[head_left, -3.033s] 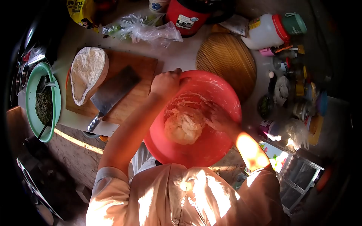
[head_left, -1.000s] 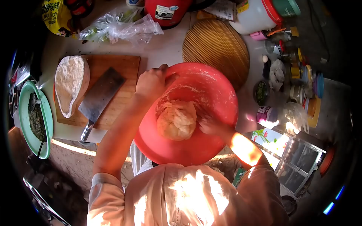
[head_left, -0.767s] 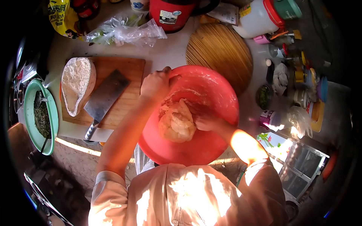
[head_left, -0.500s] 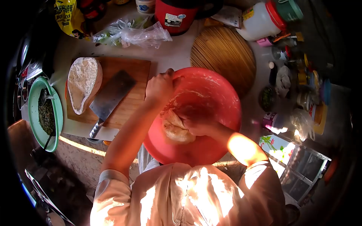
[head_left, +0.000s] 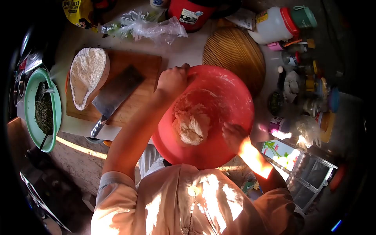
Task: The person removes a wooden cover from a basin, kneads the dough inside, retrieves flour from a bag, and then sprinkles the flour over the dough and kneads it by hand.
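Note:
A lump of dough (head_left: pixel 193 129) with a rough, floury surface lies in a red basin (head_left: pixel 223 154). My left hand (head_left: pixel 173 80) is closed over the basin's upper left rim. Inside the basin's right side, my right hand (head_left: pixel 235 137) is apart from the dough, its fingers loosely extended with nothing visible in them. Bits of flour and dough cling to the basin's inner wall.
Left of the basin, a cleaver (head_left: pixel 119 90) and a flour-filled white container (head_left: pixel 89 76) rest on a wooden cutting board (head_left: pixel 133 58). A green basin (head_left: pixel 58 113) holds dark chopped filling. A round wooden board (head_left: pixel 235 51) lies behind; several jars line the right.
My right hand has come off the dough and moved right, toward the basin's side. The dough now shows fully. My left hand still grips the rim; the view has shifted slightly.

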Demonstrator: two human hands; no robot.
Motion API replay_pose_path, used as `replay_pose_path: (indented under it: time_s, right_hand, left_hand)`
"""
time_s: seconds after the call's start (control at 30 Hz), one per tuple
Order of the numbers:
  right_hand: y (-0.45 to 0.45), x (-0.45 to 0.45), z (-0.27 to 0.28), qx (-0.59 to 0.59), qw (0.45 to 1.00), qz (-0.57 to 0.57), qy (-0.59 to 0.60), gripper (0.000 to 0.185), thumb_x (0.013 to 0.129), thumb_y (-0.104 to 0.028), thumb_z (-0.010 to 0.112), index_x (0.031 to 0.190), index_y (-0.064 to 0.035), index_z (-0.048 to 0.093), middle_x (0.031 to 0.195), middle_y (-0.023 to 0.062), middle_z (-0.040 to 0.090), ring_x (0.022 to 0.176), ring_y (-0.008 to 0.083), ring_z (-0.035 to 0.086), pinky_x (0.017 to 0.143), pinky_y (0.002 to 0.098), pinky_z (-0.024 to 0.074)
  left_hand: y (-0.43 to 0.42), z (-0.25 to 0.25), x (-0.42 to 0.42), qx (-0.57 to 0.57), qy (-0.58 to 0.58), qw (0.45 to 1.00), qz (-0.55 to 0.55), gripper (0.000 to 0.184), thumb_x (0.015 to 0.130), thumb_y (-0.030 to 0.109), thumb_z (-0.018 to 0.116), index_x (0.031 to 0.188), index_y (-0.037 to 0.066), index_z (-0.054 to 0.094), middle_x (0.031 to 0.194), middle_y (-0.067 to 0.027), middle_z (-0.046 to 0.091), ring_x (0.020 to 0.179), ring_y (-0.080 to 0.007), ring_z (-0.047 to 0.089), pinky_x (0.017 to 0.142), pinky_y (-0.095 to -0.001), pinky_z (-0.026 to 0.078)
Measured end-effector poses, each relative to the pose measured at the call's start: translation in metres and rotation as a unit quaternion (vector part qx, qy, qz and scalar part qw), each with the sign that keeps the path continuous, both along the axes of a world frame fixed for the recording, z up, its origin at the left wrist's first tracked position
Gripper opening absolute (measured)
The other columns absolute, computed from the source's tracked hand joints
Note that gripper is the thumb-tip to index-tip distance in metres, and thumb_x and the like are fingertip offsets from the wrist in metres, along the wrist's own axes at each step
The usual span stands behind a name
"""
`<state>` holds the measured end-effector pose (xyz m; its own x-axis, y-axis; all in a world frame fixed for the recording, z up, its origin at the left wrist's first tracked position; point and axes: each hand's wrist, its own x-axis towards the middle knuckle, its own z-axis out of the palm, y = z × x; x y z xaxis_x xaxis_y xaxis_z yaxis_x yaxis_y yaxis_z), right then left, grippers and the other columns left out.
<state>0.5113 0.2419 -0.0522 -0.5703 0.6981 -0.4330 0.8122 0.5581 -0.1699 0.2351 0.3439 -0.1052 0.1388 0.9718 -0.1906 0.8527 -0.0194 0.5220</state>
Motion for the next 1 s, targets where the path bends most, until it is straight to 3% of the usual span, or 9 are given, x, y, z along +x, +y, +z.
replay_pose_path:
  time_s: [0.1,0.33,0.53,0.6,0.77,0.8,0.83,0.93,1.0]
  right_hand:
    - [0.022,-0.005,-0.029,0.076,0.993,0.046,0.079,0.034,0.078,-0.021,0.055,0.103,0.0014,0.059,0.127,0.0144,0.046,0.124,0.029,0.036,0.102,0.0404,0.0283]
    - [0.048,0.008,-0.09,0.062,0.972,0.217,0.064,0.036,0.078,-0.024,0.054,0.107,-0.003,0.06,0.137,0.0143,0.035,0.131,0.0284,0.026,0.108,0.0415,0.0179]
    - [0.067,-0.032,-0.088,-0.107,0.947,0.286,0.104,0.057,0.074,-0.028,0.054,0.128,-0.0106,0.045,0.143,0.0084,0.025,0.135,0.027,0.014,0.111,0.0397,0.0113]
    - [0.072,-0.046,-0.091,-0.158,0.934,0.314,0.06,0.065,0.076,-0.027,0.049,0.137,-0.017,0.029,0.147,0.0045,0.015,0.137,0.0243,0.004,0.112,0.0388,0.0085]
    - [0.061,-0.05,-0.137,-0.047,0.918,0.372,0.127,0.061,0.077,-0.02,0.044,0.137,-0.015,0.03,0.145,0.0036,0.022,0.137,0.0201,0.009,0.112,0.037,0.0081]
    - [0.053,-0.058,-0.147,-0.103,0.922,0.325,0.183,0.053,0.075,-0.016,0.046,0.128,-0.0113,0.044,0.143,0.0044,0.026,0.136,0.0191,0.015,0.112,0.0376,0.0101]
    - [0.057,-0.051,-0.146,-0.096,0.92,0.335,0.178,0.053,0.075,-0.016,0.046,0.128,-0.0113,0.044,0.143,0.0044,0.026,0.136,0.0191,0.015,0.112,0.0376,0.0101]
    - [0.056,-0.045,-0.107,-0.038,0.921,0.382,0.062,0.04,0.074,-0.015,0.047,0.111,-0.0086,0.059,0.141,0.0047,0.032,0.134,0.0182,0.018,0.112,0.0378,0.0097]
    - [0.053,-0.011,-0.103,-0.03,0.963,0.264,0.052,0.031,0.073,-0.015,0.048,0.097,-0.0074,0.066,0.137,0.0052,0.037,0.132,0.0196,0.023,0.111,0.0379,0.0112]
  left_hand:
    - [0.001,-0.003,0.001,-0.001,-0.003,1.0,0.001,0.041,0.085,0.044,0.048,0.095,0.004,0.052,0.077,-0.0176,0.063,0.074,-0.033,0.062,0.065,-0.0412,0.05]
    - [-0.002,-0.008,0.001,0.036,-0.026,0.998,0.036,0.041,0.083,0.045,0.052,0.092,0.006,0.052,0.072,-0.0189,0.062,0.068,-0.0366,0.061,0.062,-0.0451,0.049]
    - [-0.002,0.005,0.008,-0.012,0.0,0.999,0.039,0.037,0.084,0.041,0.052,0.093,0.005,0.052,0.076,-0.0169,0.063,0.074,-0.0335,0.062,0.065,-0.0416,0.05]
    - [0.001,0.006,0.007,-0.008,0.007,0.999,0.03,0.038,0.083,0.042,0.053,0.093,0.005,0.053,0.077,-0.0171,0.063,0.074,-0.0335,0.062,0.066,-0.0414,0.05]
    - [0.003,0.007,0.015,-0.007,0.027,0.999,0.033,0.04,0.082,0.044,0.054,0.093,0.005,0.053,0.078,-0.0173,0.063,0.075,-0.0328,0.063,0.066,-0.0409,0.051]
    - [0.003,0.011,0.013,-0.015,0.022,0.999,0.026,0.04,0.082,0.044,0.053,0.092,0.005,0.054,0.079,-0.017,0.064,0.076,-0.0323,0.063,0.066,-0.0411,0.05]
    - [0.0,0.005,0.009,0.002,0.01,1.0,0.019,0.041,0.082,0.044,0.052,0.092,0.005,0.054,0.08,-0.017,0.064,0.077,-0.0318,0.063,0.066,-0.0416,0.05]
    - [-0.002,-0.001,0.004,0.014,0.004,1.0,0.013,0.04,0.083,0.044,0.052,0.092,0.005,0.053,0.079,-0.017,0.063,0.076,-0.0321,0.063,0.066,-0.0418,0.05]
    - [-0.003,0.001,0.006,0.021,-0.001,1.0,0.012,0.04,0.083,0.044,0.051,0.092,0.005,0.053,0.079,-0.0169,0.063,0.075,-0.0328,0.062,0.066,-0.042,0.05]
